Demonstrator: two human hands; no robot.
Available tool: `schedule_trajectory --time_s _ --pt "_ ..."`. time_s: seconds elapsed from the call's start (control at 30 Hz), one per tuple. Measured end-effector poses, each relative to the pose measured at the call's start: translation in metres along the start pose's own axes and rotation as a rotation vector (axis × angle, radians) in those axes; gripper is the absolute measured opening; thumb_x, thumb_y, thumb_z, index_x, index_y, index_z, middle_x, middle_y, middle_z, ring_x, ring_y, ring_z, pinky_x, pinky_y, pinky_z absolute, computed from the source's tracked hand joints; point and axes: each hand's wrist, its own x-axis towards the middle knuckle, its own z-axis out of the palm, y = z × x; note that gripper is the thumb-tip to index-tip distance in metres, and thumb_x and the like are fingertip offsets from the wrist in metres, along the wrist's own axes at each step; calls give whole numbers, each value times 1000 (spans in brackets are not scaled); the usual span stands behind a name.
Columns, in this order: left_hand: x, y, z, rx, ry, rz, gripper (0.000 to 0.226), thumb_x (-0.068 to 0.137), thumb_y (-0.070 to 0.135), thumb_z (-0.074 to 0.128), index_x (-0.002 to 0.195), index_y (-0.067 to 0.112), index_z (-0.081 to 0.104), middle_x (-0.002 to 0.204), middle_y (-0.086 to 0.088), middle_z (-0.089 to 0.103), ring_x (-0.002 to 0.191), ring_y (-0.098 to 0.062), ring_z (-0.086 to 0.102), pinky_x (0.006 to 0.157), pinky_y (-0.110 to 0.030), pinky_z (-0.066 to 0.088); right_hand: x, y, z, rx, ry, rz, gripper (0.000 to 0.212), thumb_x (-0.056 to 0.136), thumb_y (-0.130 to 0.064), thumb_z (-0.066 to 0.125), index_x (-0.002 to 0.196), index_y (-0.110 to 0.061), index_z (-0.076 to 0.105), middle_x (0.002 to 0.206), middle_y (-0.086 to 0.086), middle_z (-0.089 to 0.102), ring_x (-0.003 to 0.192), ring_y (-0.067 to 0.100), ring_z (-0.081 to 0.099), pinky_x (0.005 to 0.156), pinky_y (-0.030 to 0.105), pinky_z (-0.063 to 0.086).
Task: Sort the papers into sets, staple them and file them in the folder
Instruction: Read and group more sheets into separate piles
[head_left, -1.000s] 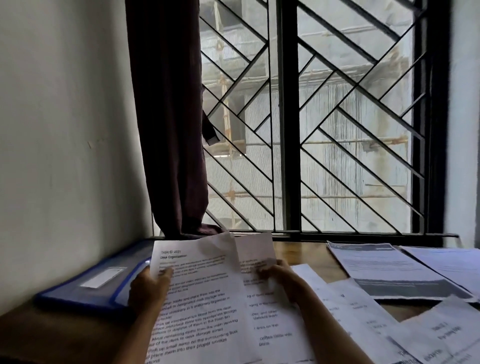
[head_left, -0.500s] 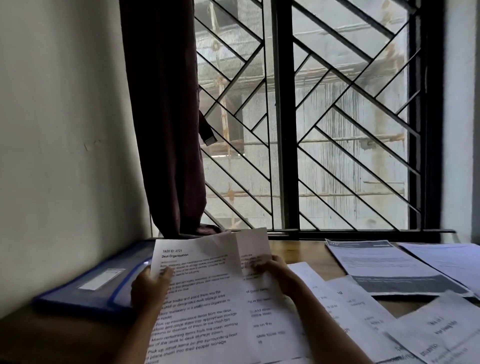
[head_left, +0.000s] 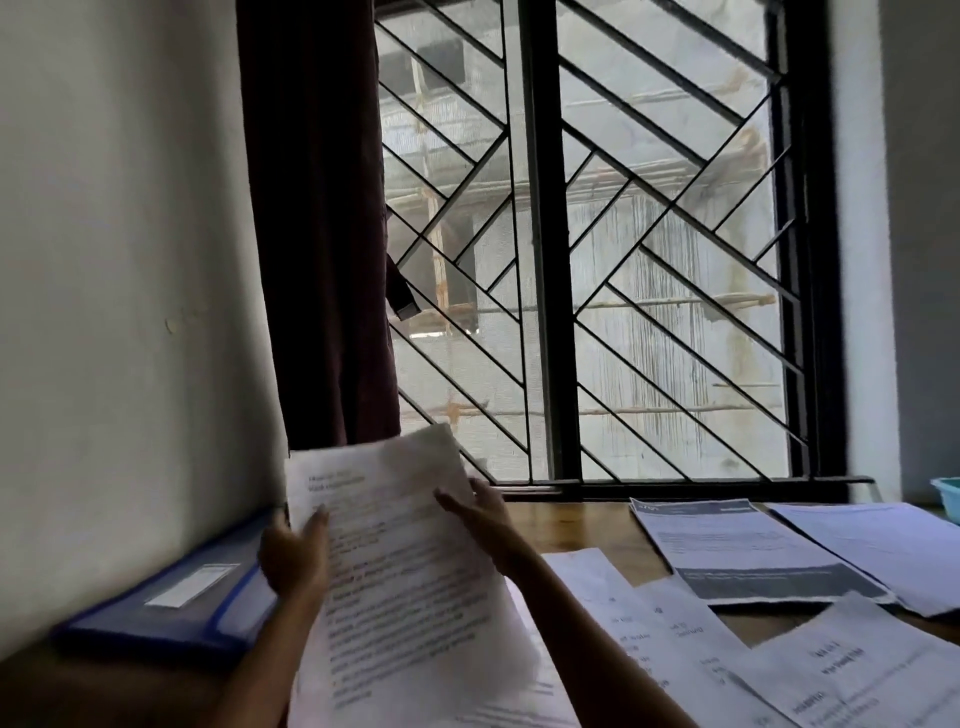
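Note:
I hold a printed white sheet (head_left: 405, 561) upright over the wooden desk (head_left: 576, 525). My left hand (head_left: 293, 556) grips its left edge, thumb on the front. My right hand (head_left: 483, 519) holds the sheet's right edge, with fingers stretched across the paper. Another sheet lies beneath it, mostly hidden. A blue folder (head_left: 171, 608) with a white label lies flat to the left, against the wall. No stapler is in view.
Several loose printed papers (head_left: 649, 629) are spread over the desk to the right, including a sheet with a dark band (head_left: 753, 551). A teal tub (head_left: 948, 496) sits at the far right edge. A barred window and a dark curtain (head_left: 317, 260) rise behind.
The front sheet has been raised and swung over the second sheet, which now is covered. My right hand moved from the back sheet to the front sheet's right edge.

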Motion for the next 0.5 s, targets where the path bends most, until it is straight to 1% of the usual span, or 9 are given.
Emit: schedule_trajectory --time_s 0.03,0.07,0.1,0.13,0.23,0.3,0.37,0.43,0.5 --pt "-1 16 0 -43 23 32 39 89 21 62 118 -4 55 115 -29 59 104 -42 56 86 -44 44 2 -9 0 -23 1 -46 62 62 -37 78 108 -1 59 98 14 66 84 18 58 73 32 51" --pt "-2 32 0 -79 42 69 40 89 20 61 120 -5 54 117 -29 59 106 -43 56 86 -43 43 1 -22 -1 -64 26 -96 55 61 -28 74 108 -4 58 96 11 64 83 18 57 70 28 50" --pt "-3 47 2 -105 59 111 41 89 19 61 120 -7 53 118 -30 58 107 -43 55 85 -42 42 3 -33 -3 -112 75 -148 52 60 -25 67 108 -6 58 94 8 61 81 17 55 66 26 49" --pt "-4 63 3 -121 80 153 43 89 21 61 119 -8 53 118 -30 58 108 -44 55 84 -42 41 3 -46 -5 -132 124 -193 50 60 -23 63 107 -6 58 91 7 60 80 18 55 66 31 50" --pt "-12 96 3 -158 94 284 46 89 27 57 119 -7 50 118 -29 57 107 -42 54 82 -39 39 5 -73 -11 -133 224 -285 26 70 -11 64 95 -13 57 87 11 61 77 24 57 72 46 52" --pt "-16 107 2 -179 72 364 45 90 27 55 120 -5 49 118 -26 58 106 -41 55 82 -39 40 4 -81 -15 -144 282 -311 23 70 -16 65 90 -16 54 84 12 64 74 26 59 70 47 52" --pt "-21 109 0 -199 37 390 47 87 32 53 119 -3 49 116 -24 59 105 -40 57 83 -40 43 0 -81 -22 -135 314 -309 30 67 -23 71 91 -19 53 85 11 67 74 27 63 69 48 55" --pt "-30 99 -1 -211 -10 373 62 78 46 48 118 -2 49 114 -23 60 102 -38 57 83 -40 43 -8 -73 -28 -117 346 -268 40 63 -30 76 95 -22 53 86 8 68 75 26 65 68 46 56" --pt "-41 77 -1 -244 -53 337 78 68 60 43 117 -1 49 112 -23 60 100 -36 58 82 -39 43 -19 -62 -34 -112 384 -227 49 59 -37 78 98 -20 54 87 6 68 77 25 66 69 45 57"
